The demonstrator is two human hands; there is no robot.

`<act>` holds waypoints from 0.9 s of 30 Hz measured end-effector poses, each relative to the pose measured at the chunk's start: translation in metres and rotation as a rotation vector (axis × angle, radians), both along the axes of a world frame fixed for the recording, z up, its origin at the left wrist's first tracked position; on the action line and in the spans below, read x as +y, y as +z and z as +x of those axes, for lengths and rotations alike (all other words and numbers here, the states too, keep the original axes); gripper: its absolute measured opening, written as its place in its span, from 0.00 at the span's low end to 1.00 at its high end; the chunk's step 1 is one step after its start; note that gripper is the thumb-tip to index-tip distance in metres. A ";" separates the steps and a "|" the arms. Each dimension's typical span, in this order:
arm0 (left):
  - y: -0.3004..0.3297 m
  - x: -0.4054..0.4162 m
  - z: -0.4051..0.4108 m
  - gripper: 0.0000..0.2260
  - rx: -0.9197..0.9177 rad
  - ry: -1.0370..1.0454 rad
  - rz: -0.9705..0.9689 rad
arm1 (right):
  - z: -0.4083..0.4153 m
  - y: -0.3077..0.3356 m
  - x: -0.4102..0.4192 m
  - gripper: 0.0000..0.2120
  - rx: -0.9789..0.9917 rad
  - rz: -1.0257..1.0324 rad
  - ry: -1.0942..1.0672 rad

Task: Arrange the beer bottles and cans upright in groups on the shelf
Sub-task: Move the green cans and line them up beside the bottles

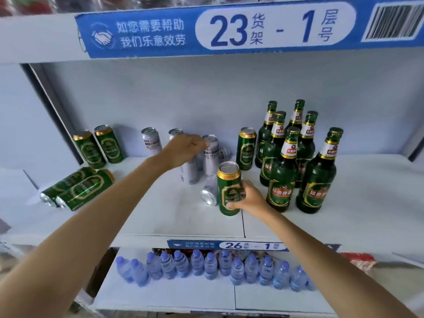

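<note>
My right hand (251, 199) has fingers wrapped round an upright green can (229, 189), near-centre shelf (367, 203). Left hand (183, 149) reaches far, fingers curled over silver cans (211, 154); grip unclear. Standing green can (246, 149) lies straight beyond, right hand nearer.

Right hand (250, 198) gripping upright green can (229, 188), left hand (185, 149) atop silver cans (211, 154)

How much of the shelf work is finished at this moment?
Done: six green bottles stand grouped at right, and two green cans stand upright at left. In hand: the right hand holds a green can; the left hand reaches among the silver cans. Left: two lying green cans and one lying silver can.
</note>
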State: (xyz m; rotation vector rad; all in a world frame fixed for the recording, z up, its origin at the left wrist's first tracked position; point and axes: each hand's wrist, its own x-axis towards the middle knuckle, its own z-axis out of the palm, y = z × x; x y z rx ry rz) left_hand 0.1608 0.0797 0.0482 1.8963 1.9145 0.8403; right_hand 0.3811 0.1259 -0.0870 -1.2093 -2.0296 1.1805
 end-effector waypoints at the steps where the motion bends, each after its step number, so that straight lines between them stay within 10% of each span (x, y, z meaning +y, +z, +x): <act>1: 0.000 0.009 0.005 0.13 -0.024 -0.017 -0.001 | -0.001 -0.002 -0.001 0.31 -0.001 0.015 -0.019; 15: -0.010 0.187 0.065 0.34 0.187 -0.027 -0.190 | 0.006 -0.030 -0.017 0.36 0.149 -0.020 -0.118; 27: -0.061 0.227 0.074 0.29 -0.043 0.059 -0.181 | 0.007 -0.038 -0.020 0.33 0.194 -0.040 -0.164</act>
